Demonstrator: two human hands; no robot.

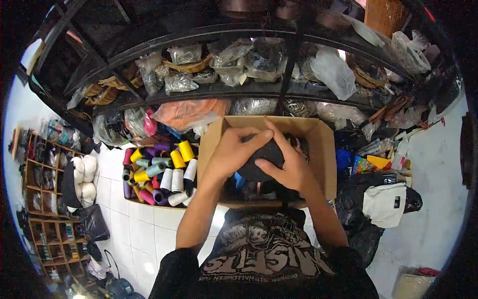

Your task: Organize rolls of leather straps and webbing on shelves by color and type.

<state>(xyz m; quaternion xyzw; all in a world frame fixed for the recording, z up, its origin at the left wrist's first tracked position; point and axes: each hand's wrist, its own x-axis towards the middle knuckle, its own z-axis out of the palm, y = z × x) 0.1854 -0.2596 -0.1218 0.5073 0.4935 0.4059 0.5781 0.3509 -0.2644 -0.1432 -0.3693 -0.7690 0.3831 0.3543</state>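
Over an open cardboard box [326, 154], my two hands hold a black round disc [260, 164], which looks like a wound roll of strap or tape. My left hand [230, 153] grips its left side, fingers at the far edge. Around the right side curls my right hand [293, 169], with its thumb lying across the disc's face. The fingertips of both hands meet near the top of the disc. Dark items and a bit of blue lie in the box beneath, mostly hidden by my hands and the disc.
Left of the box sits a carton of thread cones [172, 178] in several colours. Beyond are dark metal shelves [199, 94] with bagged goods and baskets. Black plastic bags [351, 209] with a white bag [384, 205] lie at right; a wooden cubby rack [56, 187] stands far left.
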